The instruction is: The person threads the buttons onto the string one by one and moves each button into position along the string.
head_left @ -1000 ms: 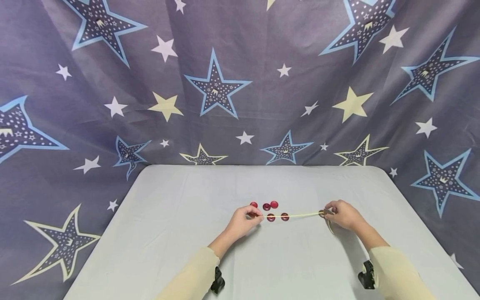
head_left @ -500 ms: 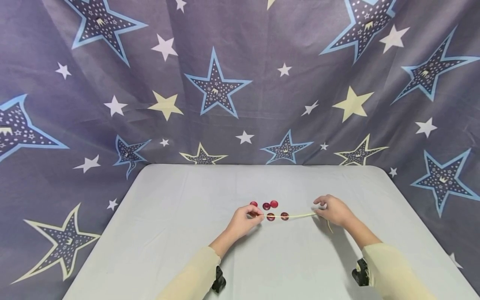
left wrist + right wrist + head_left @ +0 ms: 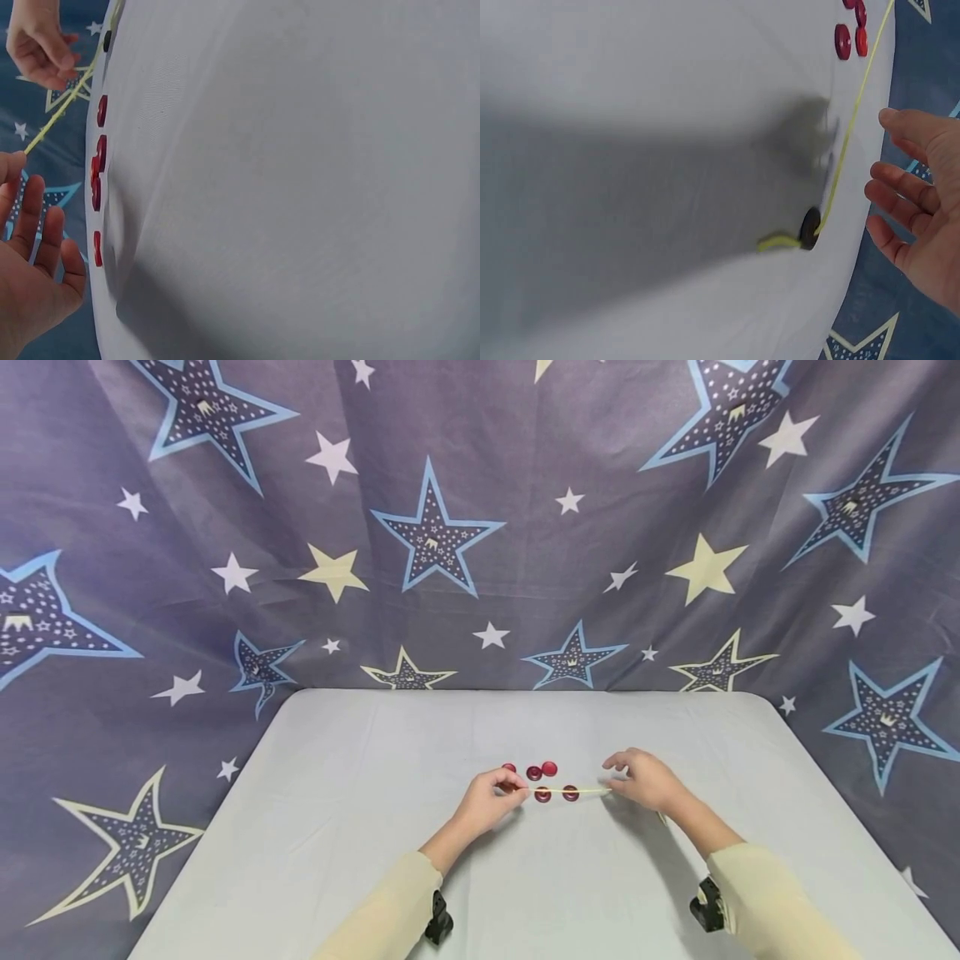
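Observation:
My left hand pinches one end of a thin yellow string between thumb and forefinger. The other fingers are spread. From there the string runs to the right, past red buttons, to a dark button on the table. A short tail of string sticks out beyond that button. My right hand hovers beside the string with loosely bent fingers and nothing held; it hides the dark button in the head view. Several red buttons lie close together, among them a darker one and a brighter one.
A white cloth covers the table. Behind it and at both sides hangs a grey-purple curtain printed with stars. A black wrist camera sits at the left sleeve and another black camera at the right.
My right hand has let go of the dark button and moved left along the string. My left hand stays in place with the string end.

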A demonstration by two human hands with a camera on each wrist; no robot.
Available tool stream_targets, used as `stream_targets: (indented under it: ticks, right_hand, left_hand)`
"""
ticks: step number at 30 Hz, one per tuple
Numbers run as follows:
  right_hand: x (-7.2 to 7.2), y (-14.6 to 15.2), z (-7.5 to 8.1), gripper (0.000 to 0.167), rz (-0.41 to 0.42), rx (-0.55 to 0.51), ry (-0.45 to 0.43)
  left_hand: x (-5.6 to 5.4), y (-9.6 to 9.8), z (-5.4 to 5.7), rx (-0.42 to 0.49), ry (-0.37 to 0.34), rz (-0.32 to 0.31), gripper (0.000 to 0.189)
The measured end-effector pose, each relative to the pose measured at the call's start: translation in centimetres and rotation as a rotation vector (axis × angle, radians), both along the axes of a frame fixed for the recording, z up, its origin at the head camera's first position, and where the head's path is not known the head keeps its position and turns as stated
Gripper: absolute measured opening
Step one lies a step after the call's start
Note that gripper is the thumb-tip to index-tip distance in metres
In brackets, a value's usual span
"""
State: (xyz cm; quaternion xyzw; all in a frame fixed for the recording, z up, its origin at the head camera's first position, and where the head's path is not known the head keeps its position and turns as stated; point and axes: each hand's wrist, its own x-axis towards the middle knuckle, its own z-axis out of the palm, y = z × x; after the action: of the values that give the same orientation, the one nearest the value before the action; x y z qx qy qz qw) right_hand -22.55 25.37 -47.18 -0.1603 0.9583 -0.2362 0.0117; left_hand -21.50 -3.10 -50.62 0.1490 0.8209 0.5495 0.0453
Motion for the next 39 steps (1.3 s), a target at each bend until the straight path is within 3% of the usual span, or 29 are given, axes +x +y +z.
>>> stream_targets:
  ticks: [12,19,30,39]
  right_hand:
    - [0.1,-2.8,0.5,0.023,0.07,-0.11,0.0]
    - [0.5,-4.6,0.7,0.025,0.083,-0.182,-0.065]
    - [0.8,-6.4,1.0,0.022,0.184,-0.249,-0.072]
    - [0.8,-7.3,0.8,0.023,0.201,-0.268,-0.094]
  left_hand:
    - [0.0,0.2,-0.2,0.014,-0.004,-0.006,0.006]
    - [-0.1,0.3,-0.1,0.009,0.015,-0.008,0.005]
    - [-0.3,0.4,-0.2,0.017,0.047,-0.004,0.005]
    - [-0.3,0.1,-0.7,0.064,0.16,-0.036,0.011]
